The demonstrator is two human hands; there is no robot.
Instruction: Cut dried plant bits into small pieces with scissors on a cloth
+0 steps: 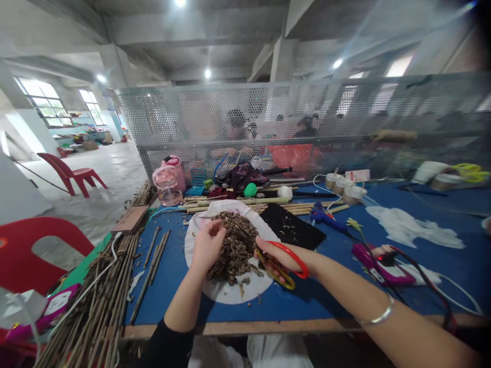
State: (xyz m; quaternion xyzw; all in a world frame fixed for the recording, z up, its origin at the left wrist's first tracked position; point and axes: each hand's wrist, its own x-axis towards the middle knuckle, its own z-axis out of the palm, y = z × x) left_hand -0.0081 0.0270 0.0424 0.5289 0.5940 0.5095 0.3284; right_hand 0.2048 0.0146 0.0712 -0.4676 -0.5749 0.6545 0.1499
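Note:
My right hand (278, 258) is wrapped round a pair of scissors (297, 263) with one red and one yellow handle loop. Their dark blades point up and left over a heap of brown dried plant bits (230, 255). At the left side of the heap, my left hand (209, 240) has its fingers curled together. Whatever is between those fingertips is too small to name. Under the heap lies a round white cloth (224, 295) on the blue tabletop. A few loose pieces are scattered near its front rim.
Thin brown sticks (103, 286) lie bundled along the left edge, with several more on the blue table (164, 301). Behind the heap are pale rods, a black sheet (295, 227) and a blue glue gun (326, 217). A purple power strip (383, 266) with cords sits at right. A perforated metal screen (172, 117) stands behind.

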